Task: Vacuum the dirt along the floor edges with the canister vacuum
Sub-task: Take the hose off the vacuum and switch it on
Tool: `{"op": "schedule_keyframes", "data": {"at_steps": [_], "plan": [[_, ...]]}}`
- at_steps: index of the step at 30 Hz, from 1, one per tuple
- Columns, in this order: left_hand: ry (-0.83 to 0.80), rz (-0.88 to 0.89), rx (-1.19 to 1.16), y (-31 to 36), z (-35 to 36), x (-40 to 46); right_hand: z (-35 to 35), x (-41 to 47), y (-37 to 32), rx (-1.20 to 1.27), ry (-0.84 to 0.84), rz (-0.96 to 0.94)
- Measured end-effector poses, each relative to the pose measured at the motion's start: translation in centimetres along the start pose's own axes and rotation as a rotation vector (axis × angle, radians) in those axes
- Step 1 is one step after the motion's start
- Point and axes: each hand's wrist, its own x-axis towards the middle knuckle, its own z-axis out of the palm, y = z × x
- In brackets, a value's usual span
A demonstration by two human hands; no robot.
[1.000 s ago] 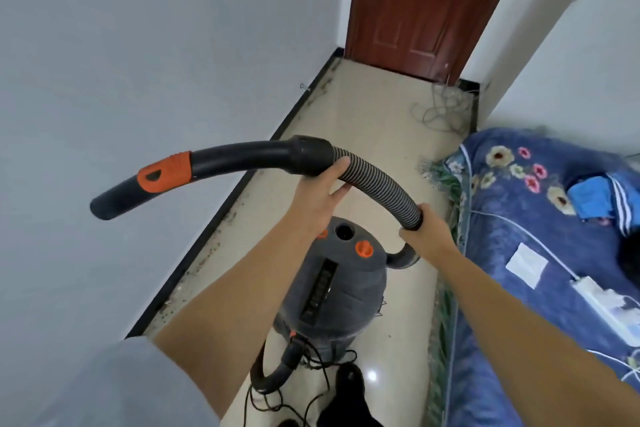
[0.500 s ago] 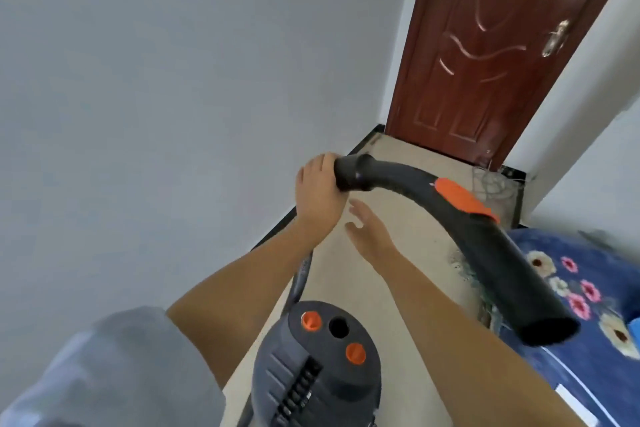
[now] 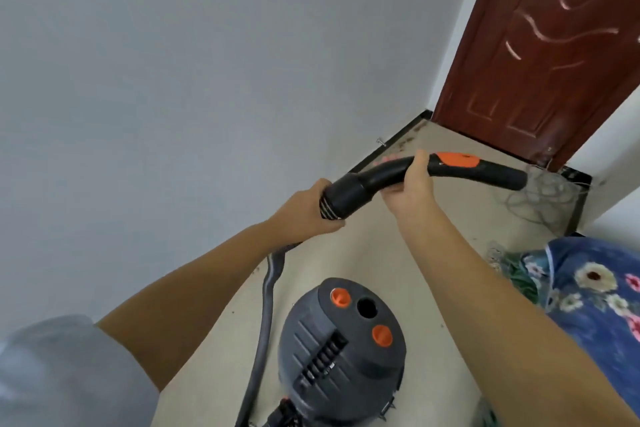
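The dark grey canister vacuum (image 3: 341,354) with two orange knobs stands on the beige floor below my arms. Its ribbed hose (image 3: 265,315) runs up on the left to a black curved handle tube (image 3: 384,175) with an orange slider (image 3: 459,159). My left hand (image 3: 306,208) grips the hose end at the tube's collar. My right hand (image 3: 412,184) holds the curved tube just before the orange slider. The tube's open end (image 3: 517,180) points right, toward the door. Dirt specks (image 3: 408,137) lie along the black skirting (image 3: 391,146) in the far corner.
A grey wall fills the left side. A brown door (image 3: 554,55) closes the far end. A tangle of thin wire (image 3: 540,194) lies on the floor by the door. A blue flowered bed cover (image 3: 599,295) edges the floor on the right.
The handle tube has swung up from pointing down-right to nearly level. My right hand, open beside it before, now holds the tube. The camera has tilted down toward the canister.
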Motion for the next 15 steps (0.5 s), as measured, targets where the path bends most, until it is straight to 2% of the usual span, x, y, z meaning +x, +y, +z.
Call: {"op": "schedule_keyframes", "data": {"at_steps": [3,5,8,12,15], "plan": [[-0.352,-0.174,-0.386,-1.8,-1.0,-4.0,0.1,-0.3,4.6,-0.021,-0.153,0.191],[-0.403,-0.276,-0.576,-3.9,-1.0,-6.4,-0.3,-0.8,7.9,-0.059,-0.231,0.277],[-0.330,-0.330,-0.593,-7.7,-0.2,-9.4,-1.5,-1.1,11.6,-0.218,-0.262,0.350],[-0.166,-0.371,-0.470,-11.6,2.2,-11.2,-6.3,0.8,13.6,-0.908,-0.214,0.306],[-0.070,-0.480,-0.530,-13.7,5.3,-11.4,-12.1,2.9,12.9,-1.118,-0.083,0.221]]}}
